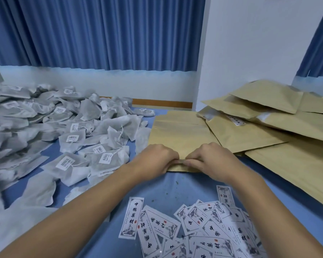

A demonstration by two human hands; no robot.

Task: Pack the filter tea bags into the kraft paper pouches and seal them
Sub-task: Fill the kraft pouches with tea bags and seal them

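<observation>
Blue curtain [101, 34] and white wall [250, 43] behind a blue worktop [166, 187].

**Pouch.** One flat, tan kraft paper pouch [179, 133] lies on the worktop. It is matt and slightly creased, with a fold line across its far end. Its near edge sits between the two grips, and the body stretches away beyond them.

**Grips.** The left grip [157, 159] and right grip [211, 159] are side by side, their fingertips almost meeting. Both have curled fingers and pinch the pouch's near edge. Whether that edge is already sealed cannot be told.

**Counts.**
- Grips: two.
- Pouch in the grips: one.
- Spare pouches [268, 116]: at least five, in an overlapping heap right of and beyond the right grip. The overlap hides the exact number. One shows a white strip label.
- Tea bags [73, 127]: several dozen, too many to count. They are grey-white filter sachets with strings and small printed tags, heaped left of the left grip. The nearest ones lie just beside the pouch's left edge.
- Labels [203, 229]: more than a dozen. These white slips with black characters and red seals are scattered on the near side of the grips, between the forearms and under the right one.
</observation>
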